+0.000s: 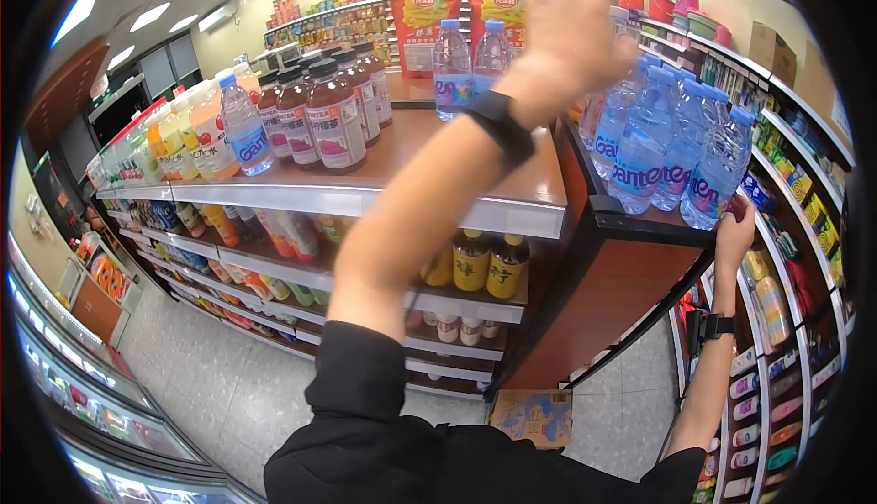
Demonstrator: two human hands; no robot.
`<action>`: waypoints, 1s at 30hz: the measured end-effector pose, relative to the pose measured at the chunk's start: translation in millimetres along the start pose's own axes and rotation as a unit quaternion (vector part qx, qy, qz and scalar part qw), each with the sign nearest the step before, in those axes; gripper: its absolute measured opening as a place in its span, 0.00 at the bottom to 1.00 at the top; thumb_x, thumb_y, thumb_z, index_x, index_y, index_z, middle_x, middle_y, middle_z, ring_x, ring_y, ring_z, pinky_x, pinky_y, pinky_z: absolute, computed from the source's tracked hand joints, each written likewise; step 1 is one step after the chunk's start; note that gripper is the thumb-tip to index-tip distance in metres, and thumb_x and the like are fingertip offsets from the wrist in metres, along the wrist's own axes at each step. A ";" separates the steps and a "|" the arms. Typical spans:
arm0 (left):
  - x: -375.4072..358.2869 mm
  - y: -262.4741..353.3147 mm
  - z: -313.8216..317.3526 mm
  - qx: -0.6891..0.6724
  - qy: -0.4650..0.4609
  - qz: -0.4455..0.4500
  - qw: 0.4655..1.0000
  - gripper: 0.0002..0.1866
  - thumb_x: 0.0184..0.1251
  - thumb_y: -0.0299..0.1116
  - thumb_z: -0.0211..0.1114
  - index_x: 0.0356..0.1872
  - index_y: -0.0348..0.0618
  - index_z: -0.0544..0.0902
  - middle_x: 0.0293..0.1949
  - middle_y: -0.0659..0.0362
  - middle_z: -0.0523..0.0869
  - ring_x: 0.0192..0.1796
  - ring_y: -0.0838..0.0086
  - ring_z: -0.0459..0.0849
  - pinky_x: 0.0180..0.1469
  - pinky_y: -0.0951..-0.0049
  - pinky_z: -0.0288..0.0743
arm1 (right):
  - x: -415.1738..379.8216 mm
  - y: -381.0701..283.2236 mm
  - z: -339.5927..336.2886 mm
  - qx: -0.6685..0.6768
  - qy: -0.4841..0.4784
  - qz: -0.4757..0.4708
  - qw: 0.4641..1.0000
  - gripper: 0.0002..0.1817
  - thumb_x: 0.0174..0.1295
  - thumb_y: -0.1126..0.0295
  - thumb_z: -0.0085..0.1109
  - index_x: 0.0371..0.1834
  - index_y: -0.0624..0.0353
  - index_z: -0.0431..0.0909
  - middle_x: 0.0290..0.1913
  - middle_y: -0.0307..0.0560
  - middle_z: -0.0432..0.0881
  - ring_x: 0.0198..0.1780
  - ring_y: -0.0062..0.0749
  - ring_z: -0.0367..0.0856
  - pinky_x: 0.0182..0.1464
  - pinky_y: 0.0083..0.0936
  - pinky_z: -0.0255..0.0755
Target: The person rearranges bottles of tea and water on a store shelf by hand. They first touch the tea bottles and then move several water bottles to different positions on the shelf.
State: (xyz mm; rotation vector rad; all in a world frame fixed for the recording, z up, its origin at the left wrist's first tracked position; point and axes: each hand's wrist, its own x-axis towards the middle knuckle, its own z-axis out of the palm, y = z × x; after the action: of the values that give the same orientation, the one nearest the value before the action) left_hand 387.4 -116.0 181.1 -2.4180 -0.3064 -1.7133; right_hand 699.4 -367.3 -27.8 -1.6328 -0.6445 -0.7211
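Note:
My left hand (pixel 580 34), blurred, is raised over the far end of the water bottles, close to a blue-capped bottle top (pixel 619 13). Its fingers are smeared by motion. Clear Ganten water bottles (pixel 644 152) with blue caps and pink-blue labels stand upright in a tight group on the end unit's top (pixel 639 224). Low at the right corner, my right hand (pixel 735 228) has its fingers curled against the lower side of the nearest water bottle (pixel 711 184). Two more water bottles (pixel 451 70) stand on the main shelf behind my left forearm.
Dark-capped tea bottles (pixel 333 125), one water bottle (pixel 245 130) and juice bottles (pixel 206 130) line the brown shelf top (pixel 429 157). Yellow drinks (pixel 470 262) sit below. Stocked shelving (pixel 786 294) runs along the right. A cardboard box (pixel 533 415) lies on the floor.

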 end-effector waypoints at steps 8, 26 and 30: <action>-6.8 -171.0 -5.4 0.028 -0.149 -0.206 0.967 0.46 0.58 0.51 0.68 0.73 0.31 0.70 0.63 0.35 0.81 0.72 0.46 0.76 0.73 0.54 0.71 | -23.3 -35.8 12.9 0.094 0.115 0.032 0.988 0.20 0.64 0.84 0.50 0.61 0.68 0.74 0.57 0.54 0.81 0.60 0.38 0.81 0.67 0.32 0.72; -26.1 -231.8 35.0 -0.066 -0.228 -0.378 0.895 0.44 0.48 0.57 0.82 0.60 0.32 0.83 0.62 0.43 0.85 0.66 0.55 0.84 0.68 0.62 0.78 | -20.0 -7.5 1.6 0.074 0.081 0.016 0.994 0.15 0.64 0.80 0.50 0.52 0.69 0.81 0.48 0.49 0.85 0.50 0.32 0.83 0.58 0.28 0.75; -38.9 -222.4 19.3 0.000 -0.169 -0.375 0.912 0.45 0.43 0.60 0.83 0.59 0.35 0.85 0.61 0.45 0.86 0.67 0.58 0.83 0.69 0.62 0.77 | -10.1 14.4 2.5 0.060 0.082 -0.005 0.995 0.14 0.64 0.79 0.50 0.49 0.68 0.83 0.46 0.47 0.87 0.48 0.31 0.84 0.57 0.27 0.75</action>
State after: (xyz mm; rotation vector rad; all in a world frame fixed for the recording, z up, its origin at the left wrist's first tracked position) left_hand 334.8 100.7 141.0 -2.7868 -1.4387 -1.4585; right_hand 703.7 -367.5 -45.0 -1.4439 -0.5659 -0.7997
